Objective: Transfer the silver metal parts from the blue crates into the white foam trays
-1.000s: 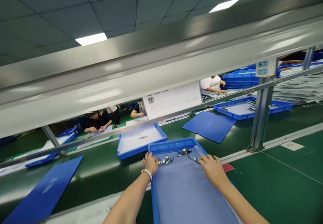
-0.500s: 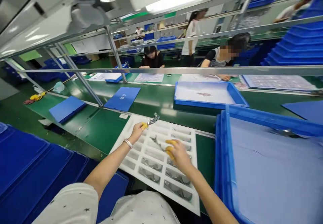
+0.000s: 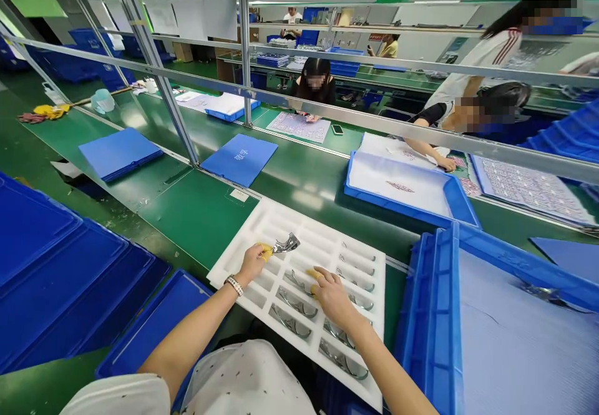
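Room: factory floor under strip lights, with long assembly lines running into the distance and steel-tube frames (image 3: 154,68) standing over them.

Worktop: a green belt worktop (image 3: 201,228) runs across the view, with a white foam tray (image 3: 285,215) lying flat on it, its cells in rows.

Left hand (image 3: 253,264): pinches a shiny curved metal piece (image 3: 286,244) at one end between yellow finger cots (image 3: 264,251), holding it just above the tray's upper cells. A beaded bracelet (image 3: 233,285) sits on the wrist.

Right hand (image 3: 332,298): fingers bunched and lowered to the middle of the tray, a yellow finger cot (image 3: 313,274) beside a seated curved metal part (image 3: 296,302). Whether it pinches anything cannot be told from this view.

Tray contents: the lower cells hold similar metal parts, each lying in its own recess; the upper cells look bare.

Handling: a light pinch at the end seems best, leaving the bright face uncovered, with the curve lined up along the cell so the piece does not scrape the foam wall.

Around: a blue plastic tray (image 3: 435,315) with a pale liner sits to the right, and stacked blue trays (image 3: 56,278) to the left. A blue folder (image 3: 238,159) lies on the belt. Across the line, a co-worker (image 3: 316,81) handles a printed sheet (image 3: 298,126), and another co-worker's arm (image 3: 425,150) reaches over a white-lined tray.
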Tool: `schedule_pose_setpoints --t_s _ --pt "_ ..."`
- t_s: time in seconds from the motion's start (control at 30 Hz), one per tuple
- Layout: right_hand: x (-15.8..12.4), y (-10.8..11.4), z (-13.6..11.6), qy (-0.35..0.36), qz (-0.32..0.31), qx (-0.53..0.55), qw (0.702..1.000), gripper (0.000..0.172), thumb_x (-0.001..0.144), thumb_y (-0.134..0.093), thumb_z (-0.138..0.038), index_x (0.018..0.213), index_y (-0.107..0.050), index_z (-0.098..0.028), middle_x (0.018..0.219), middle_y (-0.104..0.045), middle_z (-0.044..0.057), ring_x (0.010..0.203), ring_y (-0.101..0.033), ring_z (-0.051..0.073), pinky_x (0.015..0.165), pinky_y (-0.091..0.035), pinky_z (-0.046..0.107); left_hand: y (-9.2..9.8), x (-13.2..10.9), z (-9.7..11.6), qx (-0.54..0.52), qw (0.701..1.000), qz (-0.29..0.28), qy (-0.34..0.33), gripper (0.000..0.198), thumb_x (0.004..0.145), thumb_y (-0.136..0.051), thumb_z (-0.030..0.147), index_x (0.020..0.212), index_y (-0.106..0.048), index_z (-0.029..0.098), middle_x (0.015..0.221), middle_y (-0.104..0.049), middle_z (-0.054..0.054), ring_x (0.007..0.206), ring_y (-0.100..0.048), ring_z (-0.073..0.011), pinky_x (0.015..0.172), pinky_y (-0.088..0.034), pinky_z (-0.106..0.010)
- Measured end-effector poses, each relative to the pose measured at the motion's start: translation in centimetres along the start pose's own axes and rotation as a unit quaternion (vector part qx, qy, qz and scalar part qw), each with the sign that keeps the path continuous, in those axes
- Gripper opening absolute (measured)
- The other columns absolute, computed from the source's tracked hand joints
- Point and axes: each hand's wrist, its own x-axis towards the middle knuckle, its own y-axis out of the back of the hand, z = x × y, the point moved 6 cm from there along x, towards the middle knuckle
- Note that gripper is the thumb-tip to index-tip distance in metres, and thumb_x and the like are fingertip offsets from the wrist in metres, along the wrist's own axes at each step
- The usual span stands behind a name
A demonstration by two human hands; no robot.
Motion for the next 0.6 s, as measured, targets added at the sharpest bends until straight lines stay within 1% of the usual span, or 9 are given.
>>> schedule_pose_setpoints --t_s 0.07,0.13,0.23,0.37,0.43,0.47,0.53,0.57,0.6 --pt "0.9 -0.1 -0.4 -0.005 -0.057 -0.018 0.998 0.038 0.086 -0.039 -0.001 0.086 -0.074 -0.017 0.136 -0.059 0.013 0.146 -0.028 0.033 0.111 -0.033 0.058 -0.1 0.2 0.1 0.008 1.0 -0.002 0.0 0.019 0.083 -0.055 0.024 0.08 -0.073 0.019 0.093 -0.073 -0.006 0.09 -0.065 -0.0185 0.081 -0.052 -0.031" --pt "1.5 -0.1 -0.7 -0.003 -0.089 -0.031 0.996 0.04 0.083 -0.04 0.001 0.086 -0.075 -0.018 0.141 -0.055 0.012 0.148 -0.023 0.034 0.115 -0.026 0.062 0.0 0.3 0.1 0.007 1.0 -0.014 -0.004 0.018 0.082 -0.056 0.023 0.079 -0.073 0.019 0.094 -0.073 -0.006 0.09 -0.065 -0.0185 0.08 -0.052 -0.03" --pt "2.0 -0.4 -1.3 -0.008 -0.113 -0.057 0.992 0.039 0.081 -0.043 0.002 0.084 -0.076 -0.019 0.142 -0.055 0.013 0.148 -0.024 0.036 0.117 -0.019 0.068 0.0 0.2 0.1 -0.005 0.999 -0.048 -0.019 0.016 0.081 -0.057 0.02 0.078 -0.072 0.018 0.094 -0.073 -0.007 0.089 -0.066 -0.0183 0.08 -0.053 -0.03" --pt "1.9 -0.6 -1.9 -0.017 -0.122 -0.097 0.988 0.03 0.081 -0.052 -0.001 0.084 -0.076 -0.019 0.141 -0.056 0.015 0.146 -0.029 0.04 0.115 -0.016 0.073 0.3 -0.2 0.5 -0.011 0.997 -0.07 -0.039 0.016 0.082 -0.057 0.018 0.074 -0.071 0.018 0.101 -0.073 -0.008 0.096 -0.067 -0.0192 0.087 -0.054 -0.032" --pt "1.5 0.6 -2.3 -0.01 -0.088 -0.103 0.991 0.029 0.081 -0.054 -0.002 0.089 -0.075 -0.019 0.14 -0.056 0.016 0.142 -0.034 0.041 0.113 -0.021 0.073 0.5 -0.5 1.1 0.001 0.996 -0.079 -0.047 0.017 0.083 -0.057 0.019 0.072 -0.07 0.018 0.103 -0.073 -0.009 0.098 -0.068 -0.0201 0.09 -0.054 -0.033" --pt "1.1 1.7 -2.5 -0.002 -0.05 -0.104 0.993 0.029 0.084 -0.053 -0.003 0.094 -0.075 -0.019 0.138 -0.058 0.016 0.139 -0.039 0.04 0.111 -0.026 0.069 0.6 -0.6 1.6 0.011 0.995 -0.086 -0.051 0.018 0.083 -0.057 0.019 0.071 -0.07 0.018 0.103 -0.073 -0.009 0.097 -0.068 -0.02 0.09 -0.055 -0.034" --pt "0.5 4.8 -3.1 0.018 0.061 -0.113 0.992 0.032 0.091 -0.048 -0.009 0.11 -0.072 -0.02 0.133 -0.062 0.015 0.129 -0.047 0.035 0.105 -0.037 0.058 0.6 -0.7 2.8 0.043 0.991 -0.108 -0.065 0.02 0.083 -0.056 0.016 0.067 -0.068 0.018 0.103 -0.074 -0.009 0.094 -0.069 -0.0193 0.087 -0.055 -0.033" --pt "0.2 6.4 -3.4 0.026 0.118 -0.123 0.985 0.034 0.094 -0.046 -0.012 0.117 -0.069 -0.02 0.13 -0.063 0.014 0.125 -0.049 0.032 0.101 -0.04 0.052 0.5 -0.6 3.6 0.063 0.987 -0.122 -0.077 0.02 0.082 -0.056 0.014 0.066 -0.068 0.018 0.102 -0.074 -0.008 0.093 -0.068 -0.019 0.086 -0.055 -0.033" --pt "0.1 7.8 -3.6 0.03 0.164 -0.137 0.977 0.034 0.095 -0.046 -0.013 0.121 -0.067 -0.02 0.128 -0.064 0.014 0.12 -0.051 0.031 0.096 -0.041 0.048 0.3 -0.5 4.5 0.085 0.983 -0.137 -0.093 0.019 0.08 -0.057 0.012 0.066 -0.067 0.018 0.102 -0.074 -0.008 0.093 -0.068 -0.0188 0.087 -0.055 -0.033"
